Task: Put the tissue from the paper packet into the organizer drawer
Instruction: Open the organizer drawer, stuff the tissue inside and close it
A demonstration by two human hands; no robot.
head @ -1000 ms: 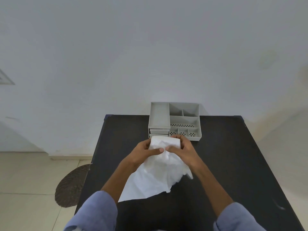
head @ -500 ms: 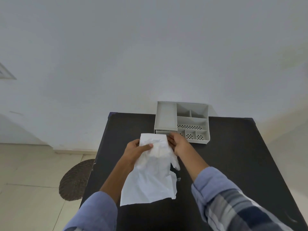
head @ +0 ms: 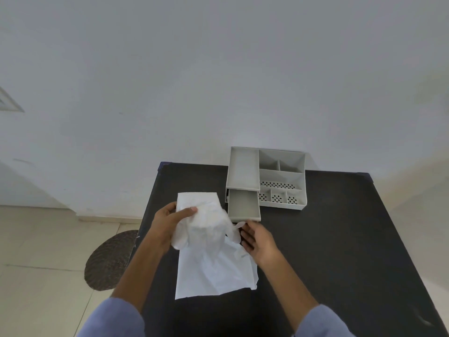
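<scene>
Tissue: one crumpled white wad, sitting at the open top of one white paper packet and being gripped there by the left hand, whose thumb is pressing across the upper flap; where tissue ends and packet begins is hard to separate. The packet is hanging downward, its lower part lying over the black worktop. The right hand is hovering just right of the packet with fingers loosely spread, gripping nothing, fingertips lying near the drawer front. Organizer: one grey plastic unit standing at the far edge of the worktop against the white wall, showing one long tray on the left, two small upper compartments, one wide perforated compartment and three small perforated cells along the front. Drawer: one, standing pulled out beneath the long tray, interior showing bare. No brand, label or writing is showing on any item. Two blue sleeves are entering at the bottom. One dark round mat is lying on the tiled floor left of the worktop.
</scene>
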